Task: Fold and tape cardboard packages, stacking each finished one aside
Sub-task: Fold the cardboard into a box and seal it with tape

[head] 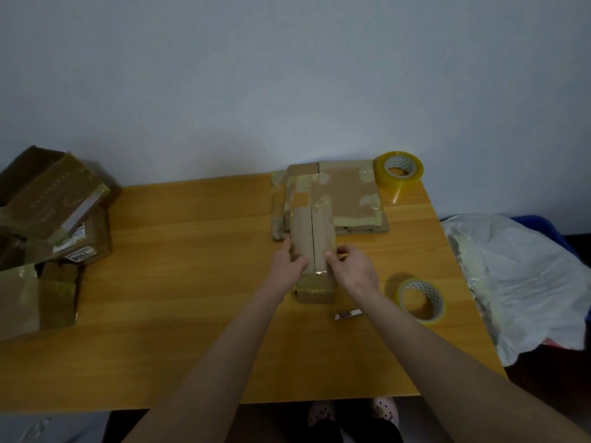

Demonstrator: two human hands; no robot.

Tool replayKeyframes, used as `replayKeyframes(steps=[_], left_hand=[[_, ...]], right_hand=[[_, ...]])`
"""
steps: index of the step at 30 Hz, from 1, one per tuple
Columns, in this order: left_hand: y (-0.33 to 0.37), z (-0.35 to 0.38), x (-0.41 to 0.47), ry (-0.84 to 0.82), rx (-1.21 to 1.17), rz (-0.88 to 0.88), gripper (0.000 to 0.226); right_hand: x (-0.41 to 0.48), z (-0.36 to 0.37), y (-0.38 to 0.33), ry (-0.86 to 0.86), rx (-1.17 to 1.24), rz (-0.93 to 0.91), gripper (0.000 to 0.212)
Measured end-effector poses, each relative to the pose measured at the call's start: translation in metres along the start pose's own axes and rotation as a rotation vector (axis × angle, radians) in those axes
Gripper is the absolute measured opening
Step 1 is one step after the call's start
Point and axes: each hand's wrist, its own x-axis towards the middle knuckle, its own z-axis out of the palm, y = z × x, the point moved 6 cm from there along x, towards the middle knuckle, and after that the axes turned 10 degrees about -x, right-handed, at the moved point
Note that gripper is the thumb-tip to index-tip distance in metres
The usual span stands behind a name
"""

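a narrow box (313, 247) lies mid-tabletop (192, 251), its top closed along a centre seam. left hand (289, 263) and right hand (350, 266) each keep a grip clasped on its sides, thumbs on top. flat cardboard (348, 199) lies just behind. a tape roll (420, 300) and cutter (348, 314) sit to the right. taped boxes (48, 199) are piled far left.

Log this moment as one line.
phase: folding | left hand: grips box | right hand: grips box | near tape roll: on table
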Motion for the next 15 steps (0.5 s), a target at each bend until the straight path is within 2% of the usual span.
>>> replayKeyframes(steps=[5,8,10,11,13,15], left_hand=[[0.002,0.002,0.003,0.08,0.169,0.045,0.068],[0.018,0.002,-0.016,0.208,0.391,0.267,0.059],[0.03,0.008,-0.026,0.193,0.535,0.437,0.056],[0.031,0.014,-0.028,0.149,0.65,0.484,0.059],[0.021,0.023,-0.023,0.051,0.863,0.507,0.066],[0.012,0.027,-0.018,0.007,0.961,0.526,0.066]], right_hand=[[0.01,0.001,0.001,-0.061,0.001,-0.025,0.041],[0.011,-0.02,0.025,0.025,-0.04,-0.054,0.035],[0.008,-0.038,0.055,0.14,-0.15,-0.025,0.033],[0.006,-0.04,0.072,0.136,-0.228,0.002,0.035],[0.001,-0.033,0.104,0.005,-0.465,0.072,0.047],[-0.003,-0.019,0.128,-0.115,-0.669,0.115,0.058]])
